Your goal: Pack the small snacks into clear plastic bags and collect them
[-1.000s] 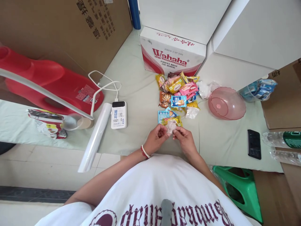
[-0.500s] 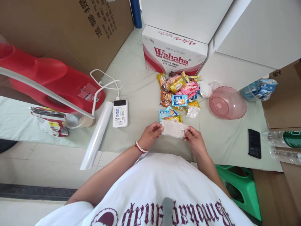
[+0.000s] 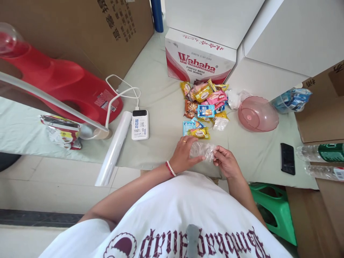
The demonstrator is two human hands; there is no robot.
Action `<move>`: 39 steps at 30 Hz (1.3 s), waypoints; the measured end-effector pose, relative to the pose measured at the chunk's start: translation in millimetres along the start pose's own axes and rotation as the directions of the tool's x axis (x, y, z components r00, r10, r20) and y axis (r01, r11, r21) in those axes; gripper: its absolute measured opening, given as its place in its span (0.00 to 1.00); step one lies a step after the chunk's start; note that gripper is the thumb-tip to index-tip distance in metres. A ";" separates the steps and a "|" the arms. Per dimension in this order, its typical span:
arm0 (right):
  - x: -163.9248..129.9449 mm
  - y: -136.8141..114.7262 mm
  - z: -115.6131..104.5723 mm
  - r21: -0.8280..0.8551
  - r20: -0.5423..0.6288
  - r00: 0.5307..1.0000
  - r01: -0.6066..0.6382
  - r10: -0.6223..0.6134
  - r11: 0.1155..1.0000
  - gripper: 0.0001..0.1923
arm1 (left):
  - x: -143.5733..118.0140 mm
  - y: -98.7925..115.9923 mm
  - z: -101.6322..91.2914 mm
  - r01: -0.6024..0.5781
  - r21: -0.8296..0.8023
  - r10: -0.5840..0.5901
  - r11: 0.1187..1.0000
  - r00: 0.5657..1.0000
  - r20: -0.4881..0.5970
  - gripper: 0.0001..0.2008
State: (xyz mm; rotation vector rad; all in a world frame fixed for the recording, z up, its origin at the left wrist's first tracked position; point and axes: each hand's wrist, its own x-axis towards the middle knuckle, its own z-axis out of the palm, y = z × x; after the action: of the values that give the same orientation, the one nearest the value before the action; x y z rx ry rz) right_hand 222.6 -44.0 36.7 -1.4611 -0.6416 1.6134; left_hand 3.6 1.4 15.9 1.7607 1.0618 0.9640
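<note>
white printed shirt (image 3: 188,215) seen nearest, bottom centre. green stool (image 3: 276,211) at near right, partly hidden by the arm. just beyond the shirt, a thin clear plastic bag (image 3: 202,149) is held between both hands, above the near edge of the pale cloth (image 3: 161,104). left hand (image 3: 185,154) w/ ring and bead bracelet is closed on the bag's left part, thumb under, fingers over. right hand (image 3: 225,162) is pinched on the bag's right end w/ fingertips. bag looks crumpled, contents can't be told.

just past the bag, a pile of snack packets (image 3: 205,105) is spread on the cloth, not touching the hands. left of the pile: white power bank (image 3: 140,124) w/ cable, then a white roll (image 3: 114,147) lying slanted over the cloth edge. black phone (image 3: 287,158) at right, well apart from the hands. pink bowl (image 3: 258,114) upturned, right of the pile.

farther: red jug (image 3: 67,86) on its side at left, wahaha box (image 3: 201,59) behind the pile, brown carton (image 3: 80,32) at far left.
</note>
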 end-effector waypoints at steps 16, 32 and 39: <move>16.7 49.4 15.7 -0.318 -0.008 0.968 0.236 -0.252 0.918 0.22 | -12.5 -2.2 5.3 0.287 -0.846 -0.467 0.449 0.883 0.052 0.24; 0.7 34.6 28.8 -0.196 -0.084 0.963 0.237 -0.257 0.952 0.22 | -7.2 -8.2 -25.6 0.495 -0.812 -0.497 0.310 0.812 0.306 0.24; 4.6 38.1 28.5 -0.227 -0.150 0.950 0.236 -0.274 0.945 0.20 | -18.7 -13.0 -12.5 0.696 -0.579 -0.714 0.423 0.650 0.260 0.32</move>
State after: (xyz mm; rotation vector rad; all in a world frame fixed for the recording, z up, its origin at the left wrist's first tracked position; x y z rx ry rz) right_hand 185.8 -54.9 8.2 -1.5786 -0.8762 1.2271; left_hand -17.6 -8.8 4.9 0.5875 1.1527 0.6568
